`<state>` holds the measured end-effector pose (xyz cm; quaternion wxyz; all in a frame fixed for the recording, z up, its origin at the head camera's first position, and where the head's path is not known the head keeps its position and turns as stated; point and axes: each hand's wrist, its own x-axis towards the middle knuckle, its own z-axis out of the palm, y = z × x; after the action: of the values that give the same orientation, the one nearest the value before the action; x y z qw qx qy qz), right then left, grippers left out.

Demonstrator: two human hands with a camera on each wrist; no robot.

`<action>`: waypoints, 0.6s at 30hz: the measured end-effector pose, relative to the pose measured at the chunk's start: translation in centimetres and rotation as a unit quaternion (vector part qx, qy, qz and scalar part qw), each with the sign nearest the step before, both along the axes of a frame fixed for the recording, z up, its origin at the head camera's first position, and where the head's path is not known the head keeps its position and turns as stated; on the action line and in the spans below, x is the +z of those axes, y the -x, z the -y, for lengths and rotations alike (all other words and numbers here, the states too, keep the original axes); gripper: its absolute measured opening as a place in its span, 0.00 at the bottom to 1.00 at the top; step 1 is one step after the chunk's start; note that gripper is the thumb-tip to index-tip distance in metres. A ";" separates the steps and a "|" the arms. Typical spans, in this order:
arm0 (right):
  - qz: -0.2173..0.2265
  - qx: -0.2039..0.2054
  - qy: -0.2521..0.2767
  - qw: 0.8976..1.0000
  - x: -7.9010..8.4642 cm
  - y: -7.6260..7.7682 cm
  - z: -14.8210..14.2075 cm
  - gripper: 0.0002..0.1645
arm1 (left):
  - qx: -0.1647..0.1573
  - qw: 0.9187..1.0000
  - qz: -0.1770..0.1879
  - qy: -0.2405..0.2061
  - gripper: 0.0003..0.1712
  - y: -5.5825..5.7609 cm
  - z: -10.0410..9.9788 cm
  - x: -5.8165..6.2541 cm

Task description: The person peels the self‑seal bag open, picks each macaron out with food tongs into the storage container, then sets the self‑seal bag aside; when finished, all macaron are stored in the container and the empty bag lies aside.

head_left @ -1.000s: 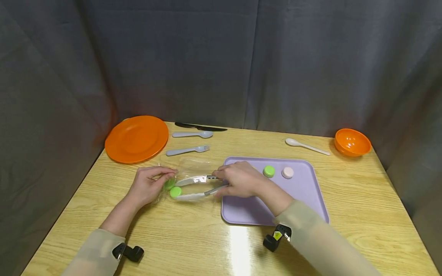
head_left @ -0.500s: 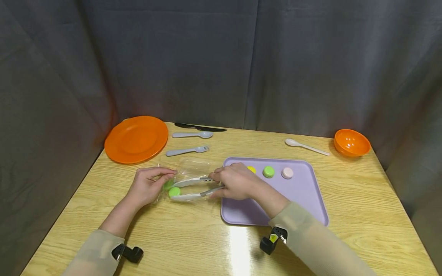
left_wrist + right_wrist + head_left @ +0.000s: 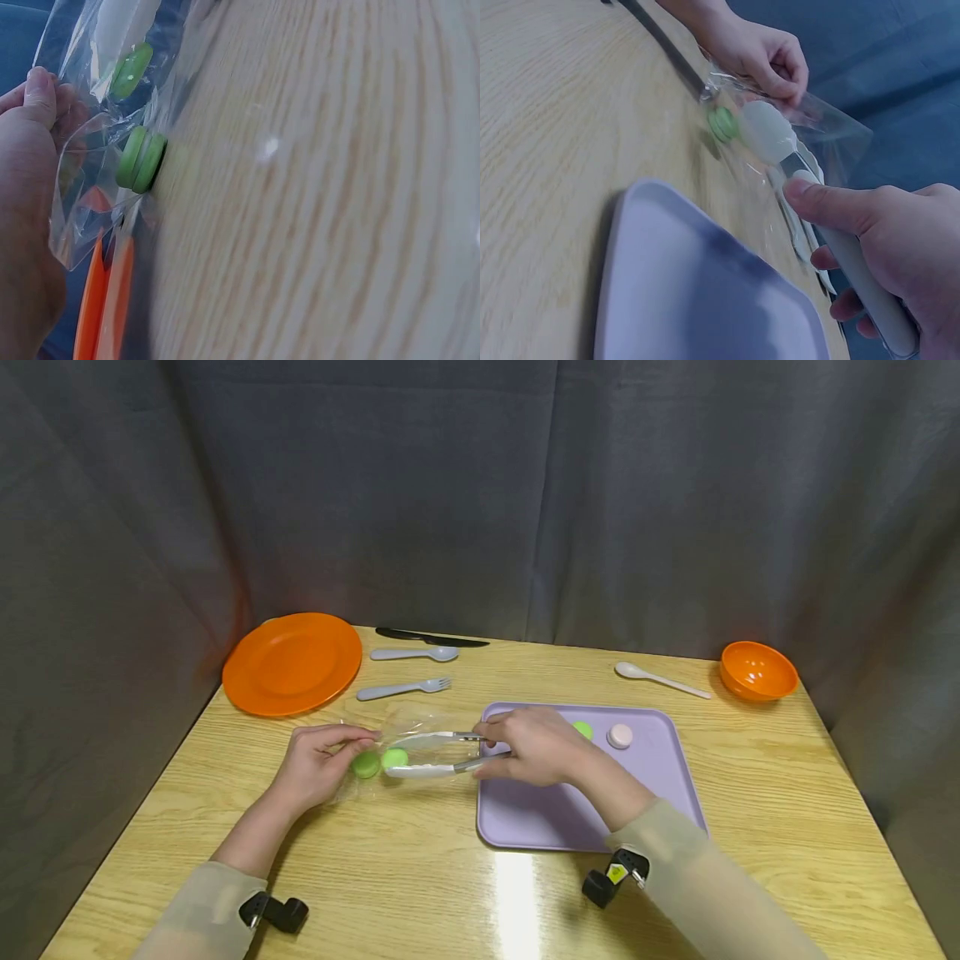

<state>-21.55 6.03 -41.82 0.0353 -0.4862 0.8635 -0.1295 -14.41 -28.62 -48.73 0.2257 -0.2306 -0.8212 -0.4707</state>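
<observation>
My left hand point(image 3: 318, 764) pinches the edge of a clear plastic bag point(image 3: 420, 720) between thumb and fingers. In my right hand point(image 3: 536, 747) are tongs point(image 3: 431, 770) with white tips and metal arms, and their tips reach into the bag. One green macaron point(image 3: 395, 758) sits between the tips; whether both tips press it I cannot tell. Another green macaron point(image 3: 365, 765) lies in the bag close to my left fingers, standing out clearly in the left wrist view point(image 3: 141, 161). The tongs' grip point(image 3: 855, 274) shows under my right thumb in the right wrist view.
A purple tray point(image 3: 525, 822) bears a pale pink macaron point(image 3: 620, 736) and a green macaron point(image 3: 582, 728) partly behind my hand. Around the back are an orange plate point(image 3: 292, 664), black knife point(image 3: 431, 637), grey spoon point(image 3: 416, 653), grey fork point(image 3: 405, 688), white spoon point(image 3: 660, 679) and orange bowl point(image 3: 759, 671).
My right hand and the tongs have shifted right and slightly away, and one green macaron in the bag has moved the same way. The yellow macaron on the tray is hidden now.
</observation>
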 end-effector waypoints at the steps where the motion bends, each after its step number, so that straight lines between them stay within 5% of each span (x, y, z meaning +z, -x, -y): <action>1: -0.002 -0.001 0.000 1.000 0.1 0.0 -0.3 0.32 | 0.000 1.000 0.000 0.001 0.13 0.0 0.0 0.0; 18: -0.015 -0.049 0.024 0.998 1.6 -0.3 -7.5 0.27 | 0.005 1.000 -0.010 0.012 0.16 -0.2 0.9 0.0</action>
<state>-21.30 13.51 -40.22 0.0041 -0.4456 0.8835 -0.1448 -14.25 -29.50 -48.70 0.2333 -0.2337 -0.8259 -0.4570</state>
